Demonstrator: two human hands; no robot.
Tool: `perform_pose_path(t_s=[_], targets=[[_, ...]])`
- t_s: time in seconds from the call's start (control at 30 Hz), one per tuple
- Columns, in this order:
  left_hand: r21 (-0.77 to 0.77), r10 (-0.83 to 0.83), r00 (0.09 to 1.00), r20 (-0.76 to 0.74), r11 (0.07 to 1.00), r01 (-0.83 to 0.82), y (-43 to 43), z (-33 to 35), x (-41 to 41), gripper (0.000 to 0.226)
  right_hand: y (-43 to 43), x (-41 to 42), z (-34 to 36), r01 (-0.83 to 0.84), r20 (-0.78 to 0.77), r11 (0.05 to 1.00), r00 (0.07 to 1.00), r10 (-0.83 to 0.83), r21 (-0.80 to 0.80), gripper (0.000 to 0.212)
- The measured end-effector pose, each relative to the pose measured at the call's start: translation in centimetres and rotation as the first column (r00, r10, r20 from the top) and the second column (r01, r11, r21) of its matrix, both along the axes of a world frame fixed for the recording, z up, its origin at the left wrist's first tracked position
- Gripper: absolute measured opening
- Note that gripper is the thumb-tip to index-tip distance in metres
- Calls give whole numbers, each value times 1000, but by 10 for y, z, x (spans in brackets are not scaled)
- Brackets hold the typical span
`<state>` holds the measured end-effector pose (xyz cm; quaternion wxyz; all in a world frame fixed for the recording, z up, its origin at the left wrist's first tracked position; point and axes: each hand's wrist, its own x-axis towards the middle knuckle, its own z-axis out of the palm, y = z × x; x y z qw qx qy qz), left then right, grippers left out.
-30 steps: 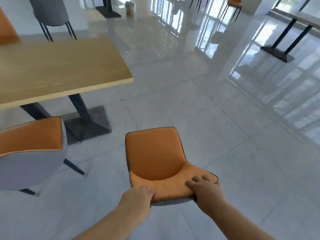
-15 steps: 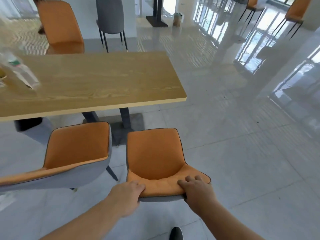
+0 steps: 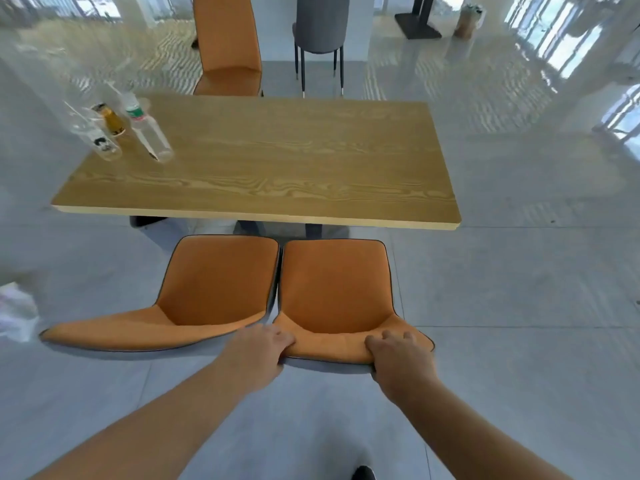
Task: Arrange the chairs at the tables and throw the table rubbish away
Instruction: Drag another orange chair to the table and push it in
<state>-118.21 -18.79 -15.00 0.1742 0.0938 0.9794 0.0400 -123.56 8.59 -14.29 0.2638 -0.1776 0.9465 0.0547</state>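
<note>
An orange chair [image 3: 334, 289] stands in front of the wooden table [image 3: 277, 161], its seat facing the table's near edge. My left hand [image 3: 263, 351] and my right hand [image 3: 398, 355] both grip the top of its backrest. A second orange chair [image 3: 207, 292] stands right beside it on the left, almost touching. On the table's far left corner stand clear plastic bottles [image 3: 149, 133] and a small brown bottle [image 3: 112, 121]. A third orange chair [image 3: 227, 46] sits at the table's far side.
A grey chair [image 3: 320, 26] stands beyond the table against a white wall. A white plastic bag [image 3: 15, 317] lies on the floor at the far left. A black table base [image 3: 417, 27] and a small bin [image 3: 467, 19] are at the back right. Glossy tiled floor spreads to the right.
The held chair has come in toward the table and now sits next to the left chair. My view has swung left, bringing the whole table and the bottles into sight.
</note>
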Motion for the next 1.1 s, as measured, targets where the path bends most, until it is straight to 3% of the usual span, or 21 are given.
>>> perform_pose_path(t_s=[0.1,0.17,0.3,0.5,0.6,0.73,0.83,0.9,1.0,1.1], targets=[[-67,19,999,-36,998,-21,-9,0,8,43,-2,0,9,56,115,989,991,-72,134,54],[-107,132,991,-12,985,-133,-33,-2,20,55,-20,6,17,14,116,986,993,-34,169,64],[-199,248,966,-79,945,-258,-105,0,46,59,-84,27,15,-179,27,984,983,179,-4,42],[-36,186,968,-168,980,-195,-175,3,56,43,-127,36,-1,-186,-113,976,978,173,-111,17],[10,85,982,-169,996,-84,-181,-4,54,28,-130,37,-5,-242,-127,959,966,224,-150,15],[53,47,984,-171,998,-38,-187,-5,54,27,-139,41,-9,-272,-122,947,960,253,-173,15],[17,44,997,-63,999,-43,-185,2,49,22,-146,41,-7,-276,-106,946,960,261,-173,17],[-41,42,999,33,998,-40,-181,11,41,24,-149,39,-2,-269,-59,949,963,262,-166,21],[-50,46,992,117,998,-40,-172,50,16,56,-146,30,25,-180,33,969,982,188,-172,51],[32,86,996,-29,996,-85,-159,118,-30,76,-126,4,83,-73,-157,950,987,26,-303,72]])
